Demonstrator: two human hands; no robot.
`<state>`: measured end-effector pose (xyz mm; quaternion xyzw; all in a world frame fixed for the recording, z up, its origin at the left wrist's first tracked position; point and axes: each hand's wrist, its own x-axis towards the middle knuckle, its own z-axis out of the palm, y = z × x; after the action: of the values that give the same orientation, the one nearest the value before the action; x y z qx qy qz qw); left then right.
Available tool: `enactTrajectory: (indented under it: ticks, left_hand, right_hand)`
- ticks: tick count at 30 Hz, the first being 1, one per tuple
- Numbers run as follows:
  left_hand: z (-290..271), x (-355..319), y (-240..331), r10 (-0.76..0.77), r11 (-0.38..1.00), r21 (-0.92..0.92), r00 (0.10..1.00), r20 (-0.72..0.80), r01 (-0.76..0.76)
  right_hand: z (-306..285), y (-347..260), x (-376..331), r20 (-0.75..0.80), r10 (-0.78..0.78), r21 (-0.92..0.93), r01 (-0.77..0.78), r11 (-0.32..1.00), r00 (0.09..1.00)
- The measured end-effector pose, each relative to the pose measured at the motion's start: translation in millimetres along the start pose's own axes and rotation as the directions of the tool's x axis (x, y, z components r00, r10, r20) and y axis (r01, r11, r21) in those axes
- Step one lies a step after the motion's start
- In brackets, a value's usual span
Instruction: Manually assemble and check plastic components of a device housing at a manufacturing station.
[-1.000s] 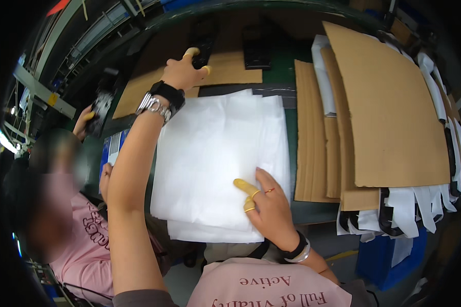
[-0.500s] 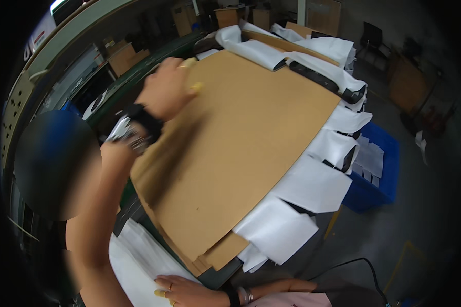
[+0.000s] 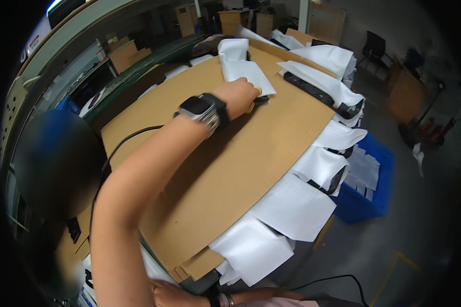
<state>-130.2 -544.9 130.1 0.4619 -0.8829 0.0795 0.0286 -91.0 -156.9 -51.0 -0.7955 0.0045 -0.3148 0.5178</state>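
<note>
My left hand (image 3: 241, 97), with a watch on its wrist, reaches over a large brown cardboard sheet (image 3: 230, 179). Its fingers are curled closed on a dark piece (image 3: 261, 101), mostly hidden by the hand, so its kind does not show. A white sleeve-like sheet (image 3: 248, 74) lies against the fingertips. A black cable (image 3: 133, 135) runs over the cardboard and passes behind the forearm. Low in the picture, my right hand (image 3: 176, 295) is beside white sheets (image 3: 151, 266); my left forearm and the picture's edge hide most of its fingers.
Several white sleeves (image 3: 297, 204), some with black bar-shaped items (image 3: 307, 87) showing, hang along the cardboard's right edge. A blue crate (image 3: 381, 192) with white pieces stands on the floor to the right. At the left, a dark blurred round shape (image 3: 59, 158) blocks the view.
My left hand has moved right from the cardboard's far left edge and closed on the dark piece. The cable now lies across the cardboard. My right hand sits lower in the picture.
</note>
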Motion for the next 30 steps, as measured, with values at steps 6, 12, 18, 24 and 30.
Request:
enactTrajectory:
  ticks: [6, 12, 18, 24, 30]
  left_hand:
    - [-71.3, -250.1, 81.6, -0.028, 0.999, -0.038, 0.999, -0.016, 0.028]
    - [-68.0, -448.9, 185.7, -0.636, 0.772, -0.087, 0.767, -0.083, 0.630]
    - [-11.7, -519.5, 239.9, -0.907, 0.404, -0.206, 0.361, -0.217, 0.891]
    - [10.8, -513.1, 267.0, -0.724, 0.690, -0.355, 0.600, -0.342, 0.631]
    - [12.1, -502.2, 213.9, -0.972, 0.232, -0.337, 0.203, -0.117, 0.913]
  right_hand:
    - [-3.8, 4.0, -5.5, -0.050, 0.071, -0.049, -0.073, 0.996, 0.996]
    - [-35.3, -18.7, 17.7, -0.105, -0.042, 0.182, 0.061, 0.981, 0.994]
    - [-21.1, -12.8, 7.4, -0.028, 0.089, -0.053, -0.091, 0.994, 0.996]
    - [-10.8, -22.7, 10.9, -0.020, 0.122, -0.258, -0.123, 0.958, 0.992]
    - [-14.5, -20.1, 10.5, 0.035, 0.171, -0.278, -0.155, 0.948, 0.985]
